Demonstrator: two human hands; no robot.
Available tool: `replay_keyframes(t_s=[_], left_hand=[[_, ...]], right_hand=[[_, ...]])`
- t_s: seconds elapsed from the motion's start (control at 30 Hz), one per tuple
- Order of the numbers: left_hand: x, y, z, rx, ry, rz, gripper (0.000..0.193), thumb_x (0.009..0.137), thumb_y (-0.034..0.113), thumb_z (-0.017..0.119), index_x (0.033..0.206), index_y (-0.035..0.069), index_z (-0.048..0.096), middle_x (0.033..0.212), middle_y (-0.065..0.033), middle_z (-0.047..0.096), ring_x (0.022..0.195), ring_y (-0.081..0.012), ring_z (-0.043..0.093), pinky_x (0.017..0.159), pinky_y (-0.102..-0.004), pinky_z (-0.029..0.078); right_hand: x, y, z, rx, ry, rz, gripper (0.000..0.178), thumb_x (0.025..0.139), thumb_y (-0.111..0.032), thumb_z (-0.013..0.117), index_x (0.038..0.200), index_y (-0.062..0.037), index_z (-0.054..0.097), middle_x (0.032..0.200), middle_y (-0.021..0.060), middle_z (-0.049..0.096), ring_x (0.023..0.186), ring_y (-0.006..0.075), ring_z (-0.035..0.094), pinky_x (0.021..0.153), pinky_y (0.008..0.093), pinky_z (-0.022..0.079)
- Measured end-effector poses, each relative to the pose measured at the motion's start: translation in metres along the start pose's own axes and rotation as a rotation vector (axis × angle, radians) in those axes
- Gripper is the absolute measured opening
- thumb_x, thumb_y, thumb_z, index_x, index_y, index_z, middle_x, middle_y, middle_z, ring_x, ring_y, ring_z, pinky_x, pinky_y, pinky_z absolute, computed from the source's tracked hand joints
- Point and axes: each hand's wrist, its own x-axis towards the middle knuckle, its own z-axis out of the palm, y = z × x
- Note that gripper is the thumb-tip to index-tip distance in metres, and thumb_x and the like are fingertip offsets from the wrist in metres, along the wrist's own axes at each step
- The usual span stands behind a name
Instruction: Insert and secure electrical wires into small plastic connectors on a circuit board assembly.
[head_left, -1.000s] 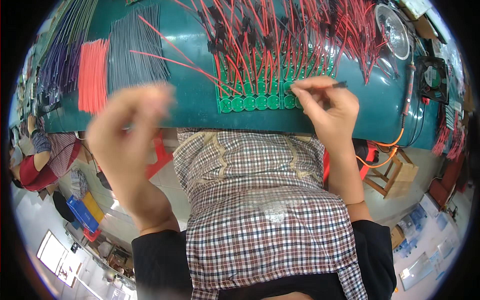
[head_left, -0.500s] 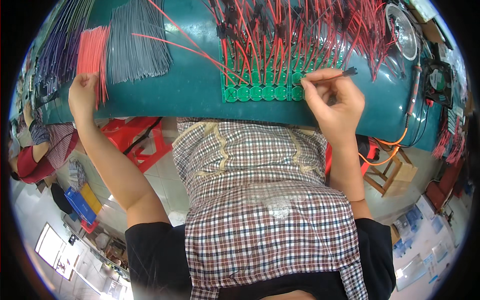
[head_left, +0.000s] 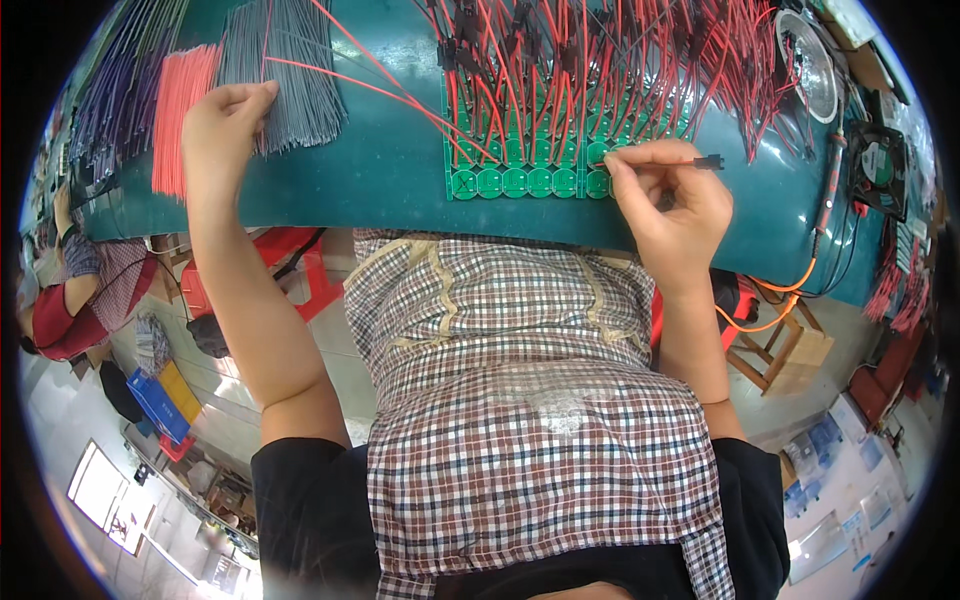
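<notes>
My left hand (head_left: 222,125) is closed in a pinch at the near side of the grey wire bundle (head_left: 285,85). A thin red wire (head_left: 267,45) rises from its fingertips across the grey wires. Beside that hand lies a bundle of short red wires (head_left: 177,120). My right hand (head_left: 685,195) pinches a wire lead with a black connector (head_left: 709,162), which sticks out to the right above the knuckles. Its fingertips are over the near edge of a panel of round green circuit boards (head_left: 514,183). Many red and black leads (head_left: 545,75) with black connectors stand up from the panel.
Purple wires (head_left: 130,95) fan out at far left. Two loose red wires (head_left: 370,88) slant to the panel. At right are a round metal-edged dish (head_left: 808,65), a soldering iron (head_left: 829,185) with orange cord, and a black fan (head_left: 876,167). Another person (head_left: 75,310) sits at left.
My left hand has moved right and away from me, from the red bundle to the grey one, carrying a red wire. The right hand's lead has tipped slightly; that hand has barely moved.
</notes>
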Motion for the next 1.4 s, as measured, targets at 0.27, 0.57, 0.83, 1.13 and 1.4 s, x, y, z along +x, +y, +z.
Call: replay_keyframes(t_s=[0.27, 0.57, 0.83, 1.13, 1.4], left_hand=[[0.002, 0.012, 0.001, 0.054, -0.068, -0.079, 0.032, 0.087, 0.027, 0.069, 0.091, -0.004, 0.072, 0.069, -0.0004, 0.060, 0.062, -0.0070, 0.053, 0.055, -0.0237, 0.041], [-0.018, 0.021, -0.008, -0.198, 0.051, -0.101, 0.024, 0.088, 0.016, 0.069, 0.098, -0.006, 0.070, 0.085, -0.0062, 0.070, 0.072, -0.0086, 0.062, 0.065, -0.0226, 0.051], [-0.088, 0.064, -0.012, -0.452, 0.109, -0.014, 0.015, 0.093, 0.010, 0.067, 0.102, -0.003, 0.068, 0.099, -0.0088, 0.070, 0.076, -0.0114, 0.065, 0.067, -0.0242, 0.054], [-0.132, 0.048, 0.049, -0.050, 0.096, 0.333, 0.009, 0.088, -0.002, 0.068, 0.096, -0.005, 0.068, 0.092, -0.0133, 0.071, 0.080, -0.0223, 0.073, 0.069, -0.0277, 0.059], [-0.149, 0.085, 0.047, -0.515, -0.085, 0.150, 0.011, 0.091, -0.006, 0.065, 0.102, -0.006, 0.065, 0.098, -0.0115, 0.073, 0.088, -0.0160, 0.073, 0.074, -0.0251, 0.059]], right_hand=[[-0.003, -0.004, 0.003, -0.044, 0.034, -0.007, 0.011, 0.076, 0.004, 0.075, 0.082, -0.0021, 0.069, 0.072, 0.0000, 0.066, 0.054, 0.0026, 0.053, 0.049, 0.0182, 0.040], [0.003, -0.011, 0.006, -0.169, -0.011, -0.137, 0.015, 0.073, 0.007, 0.074, 0.081, -0.0025, 0.066, 0.074, 0.0040, 0.065, 0.053, 0.0088, 0.058, 0.049, 0.0218, 0.043], [0.012, -0.031, 0.000, -0.324, -0.137, -0.137, 0.027, 0.078, 0.002, 0.077, 0.100, -0.0020, 0.061, 0.076, 0.0030, 0.068, 0.057, 0.0118, 0.062, 0.055, 0.0259, 0.049], [0.010, -0.012, -0.006, -0.162, -0.123, -0.024, 0.026, 0.077, 0.003, 0.079, 0.089, -0.0027, 0.057, 0.078, 0.0035, 0.063, 0.055, 0.0068, 0.051, 0.048, 0.0227, 0.037], [0.010, -0.018, -0.007, -0.171, -0.151, -0.055, 0.016, 0.077, 0.005, 0.077, 0.080, -0.0019, 0.063, 0.079, 0.0033, 0.059, 0.057, 0.0070, 0.049, 0.049, 0.0229, 0.036]])
